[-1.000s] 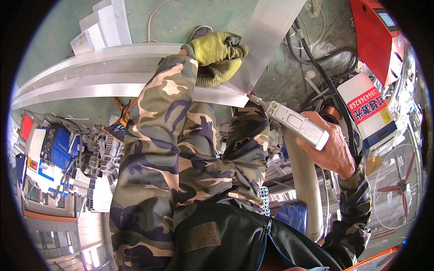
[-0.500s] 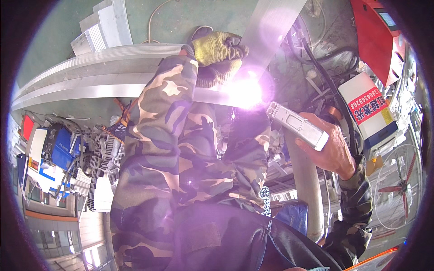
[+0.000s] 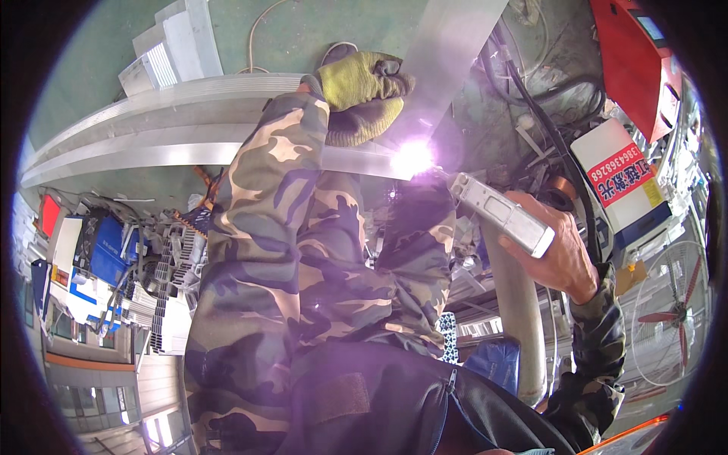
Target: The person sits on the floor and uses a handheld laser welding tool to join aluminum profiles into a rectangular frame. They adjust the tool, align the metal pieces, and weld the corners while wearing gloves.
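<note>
My left hand, in a yellow-green glove with a dark palm, is closed on the long silver metal profile beside the corner where it meets a wide metal bar. My bare right hand grips a silver handheld welding torch. The torch's tip points left at that corner, just to the right of my gloved fingers. A bright white-violet welding glare burns there and hides the joint itself.
Dark cables run along the right, near a red machine and a white-and-red box. A fan stands at lower right. Stacked metal profiles lie at upper left. A blue bin and scrap are at left.
The welding glare has shrunk, and the torch's thin tip now shows beside it. Both hands keep nearly the same place; the surroundings have shifted slightly in view.
</note>
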{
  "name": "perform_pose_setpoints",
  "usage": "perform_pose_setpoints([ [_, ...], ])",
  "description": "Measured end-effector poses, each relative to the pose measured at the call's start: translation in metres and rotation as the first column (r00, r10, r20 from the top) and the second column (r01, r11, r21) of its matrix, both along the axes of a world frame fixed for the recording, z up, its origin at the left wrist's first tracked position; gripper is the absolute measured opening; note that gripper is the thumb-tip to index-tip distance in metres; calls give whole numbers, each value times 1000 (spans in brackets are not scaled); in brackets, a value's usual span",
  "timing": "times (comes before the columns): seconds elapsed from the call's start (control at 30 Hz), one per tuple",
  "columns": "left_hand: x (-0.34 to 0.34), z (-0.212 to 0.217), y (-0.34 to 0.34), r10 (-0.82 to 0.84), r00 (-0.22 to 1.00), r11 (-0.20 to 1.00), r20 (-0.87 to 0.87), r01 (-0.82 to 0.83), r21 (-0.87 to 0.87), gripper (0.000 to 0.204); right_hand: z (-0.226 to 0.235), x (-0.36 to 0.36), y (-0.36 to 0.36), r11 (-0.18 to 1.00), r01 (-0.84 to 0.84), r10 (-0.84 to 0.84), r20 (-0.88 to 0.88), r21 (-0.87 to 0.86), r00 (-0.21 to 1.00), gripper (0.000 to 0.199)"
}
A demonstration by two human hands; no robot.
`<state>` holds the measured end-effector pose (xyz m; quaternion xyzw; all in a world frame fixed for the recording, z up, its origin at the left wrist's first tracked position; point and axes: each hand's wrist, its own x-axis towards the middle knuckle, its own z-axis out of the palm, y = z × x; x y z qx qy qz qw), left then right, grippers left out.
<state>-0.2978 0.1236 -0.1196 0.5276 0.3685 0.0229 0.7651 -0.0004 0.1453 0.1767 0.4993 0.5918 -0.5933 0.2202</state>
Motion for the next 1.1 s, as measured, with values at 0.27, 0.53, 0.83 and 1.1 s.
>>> perform_pose_setpoints([
  [0.27, -6, -4, -6, -15, 999, 977, 42, 6, 214, 30, 16, 22, 1, 992, 126, -126, -3, -6, 992, 56],
  [0.53, -8, -6, -5, -64, 997, 962, 48, 49, 270, 30, 10, 45, -24, 957, 289, -289, -78, -5, 954, 55],
  [0.83, -10, -14, -6, -95, 994, 930, 50, 71, 361, 29, -11, 43, -13, 976, 201, -214, -176, -88, 961, 48],
  [1.1, -6, -4, -10, 87, 992, 980, 92, -102, 168, 20, -18, 35, -14, 987, 121, -134, -118, -106, 984, 49],
])
